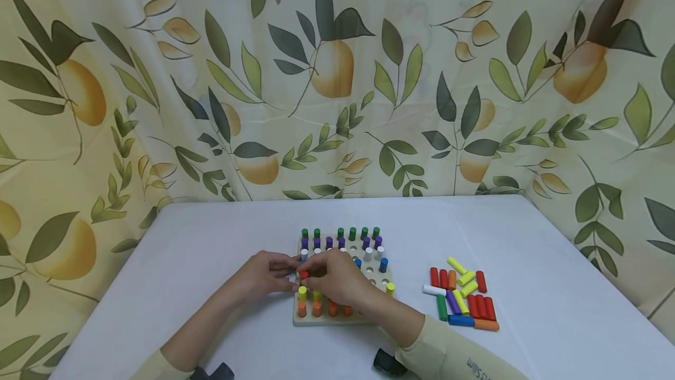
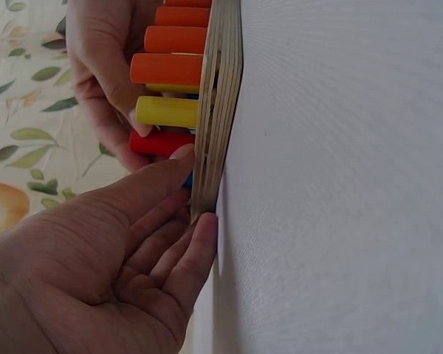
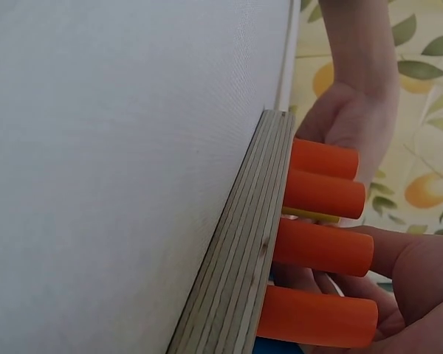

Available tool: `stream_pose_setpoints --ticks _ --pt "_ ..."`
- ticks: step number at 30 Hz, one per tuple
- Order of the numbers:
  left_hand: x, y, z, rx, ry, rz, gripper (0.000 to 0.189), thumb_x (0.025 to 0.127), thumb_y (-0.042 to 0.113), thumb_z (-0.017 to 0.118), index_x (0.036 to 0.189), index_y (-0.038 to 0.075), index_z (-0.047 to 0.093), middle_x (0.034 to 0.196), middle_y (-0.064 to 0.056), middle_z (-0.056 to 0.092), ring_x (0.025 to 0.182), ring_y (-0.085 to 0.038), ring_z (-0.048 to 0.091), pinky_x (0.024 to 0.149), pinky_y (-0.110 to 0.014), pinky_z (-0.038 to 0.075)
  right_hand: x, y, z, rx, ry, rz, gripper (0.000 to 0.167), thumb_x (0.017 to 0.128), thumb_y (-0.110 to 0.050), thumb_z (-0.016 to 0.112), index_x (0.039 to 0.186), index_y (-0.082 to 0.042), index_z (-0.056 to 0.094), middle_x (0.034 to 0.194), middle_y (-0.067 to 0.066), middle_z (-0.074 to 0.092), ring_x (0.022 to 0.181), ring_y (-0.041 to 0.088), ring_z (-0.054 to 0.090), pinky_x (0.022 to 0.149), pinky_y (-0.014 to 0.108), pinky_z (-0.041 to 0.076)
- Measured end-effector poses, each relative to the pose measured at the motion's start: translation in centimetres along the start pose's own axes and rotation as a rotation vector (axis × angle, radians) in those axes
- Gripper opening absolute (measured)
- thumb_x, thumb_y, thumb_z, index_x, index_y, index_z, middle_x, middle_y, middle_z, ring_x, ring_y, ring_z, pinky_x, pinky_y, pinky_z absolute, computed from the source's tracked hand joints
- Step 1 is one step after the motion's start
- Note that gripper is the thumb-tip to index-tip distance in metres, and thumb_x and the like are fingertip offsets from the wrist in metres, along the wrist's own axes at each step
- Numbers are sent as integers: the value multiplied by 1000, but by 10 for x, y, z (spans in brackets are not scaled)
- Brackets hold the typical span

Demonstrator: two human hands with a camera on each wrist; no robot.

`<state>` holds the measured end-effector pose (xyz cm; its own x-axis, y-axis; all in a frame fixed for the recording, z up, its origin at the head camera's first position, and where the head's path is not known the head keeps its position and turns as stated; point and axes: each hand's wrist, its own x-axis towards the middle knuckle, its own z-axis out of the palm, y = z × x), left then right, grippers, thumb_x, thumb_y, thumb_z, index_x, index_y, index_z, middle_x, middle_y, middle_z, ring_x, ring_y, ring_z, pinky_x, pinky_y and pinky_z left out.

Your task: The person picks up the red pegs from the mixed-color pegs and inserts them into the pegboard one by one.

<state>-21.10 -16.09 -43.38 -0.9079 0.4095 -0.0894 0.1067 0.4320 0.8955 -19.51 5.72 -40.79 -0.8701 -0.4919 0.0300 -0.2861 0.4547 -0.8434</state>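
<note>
- Pegboard of pale layered wood, flat on white cloth-covered table.
- Red cylindrical peg, upright by the pegboard's left edge, base at the board's surface, between rows of blue cylindrical pegs and yellow cylindrical pegs; cannot tell how deep in its hole.
- Right hand, over the pegboard's near half, thumb and fingertips pinching the red peg.
- Left hand, at the pegboard's left edge, thumb on top beside the red peg's base, other fingers bent against the side, holding the board.
- Farther up the pegboard, beyond the blue row: white cylindrical pegs, then purple ones, then green ones.
- Along the pegboard's near edge: orange cylindrical pegs.
- Right of the pegboard, well apart: mixed-colour loose pegs, lying on their sides, some touching.
- Behind the pegboard, past the table: cream fabric curtain, printed with leaves and orange fruit.
</note>
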Motion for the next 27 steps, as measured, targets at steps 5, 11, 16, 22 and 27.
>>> stream_pose_setpoints --ticks 5,11,16,22,27 --pt "-2 0 0 -8 -2 3 36 83 6 87 118 5 76 140 -18 62 124 -31 64 104 -46 51 1 1 2 -6 2 -13 17 92 0 77 108 -5 79 101 0 77 90 11 70 83 29 60" --pt "-2 1 0 -6 -4 10 36 83 6 87 118 5 76 139 -17 63 123 -30 64 104 -46 51 1 2 1 1 -3 -9 16 91 0 78 107 -6 80 100 -2 76 90 12 70 84 30 60" --pt "-2 2 0 -10 -7 13 36 84 6 86 118 4 76 139 -17 63 123 -31 64 104 -46 51 1 3 0 7 -5 3 16 91 -1 78 106 -7 80 100 -3 76 91 12 71 85 32 60" --pt "-2 2 0 -3 -8 14 35 84 6 86 118 4 76 139 -18 62 123 -31 64 103 -46 51 0 1 0 9 -1 9 15 91 -2 78 106 -7 80 100 -2 77 91 13 71 84 31 60" --pt "-1 2 0 -2 -10 16 35 84 7 86 118 4 76 139 -17 62 123 -30 64 103 -46 51 -1 0 0 11 1 6 15 92 -2 78 106 -6 80 99 -1 77 90 12 71 84 31 60"
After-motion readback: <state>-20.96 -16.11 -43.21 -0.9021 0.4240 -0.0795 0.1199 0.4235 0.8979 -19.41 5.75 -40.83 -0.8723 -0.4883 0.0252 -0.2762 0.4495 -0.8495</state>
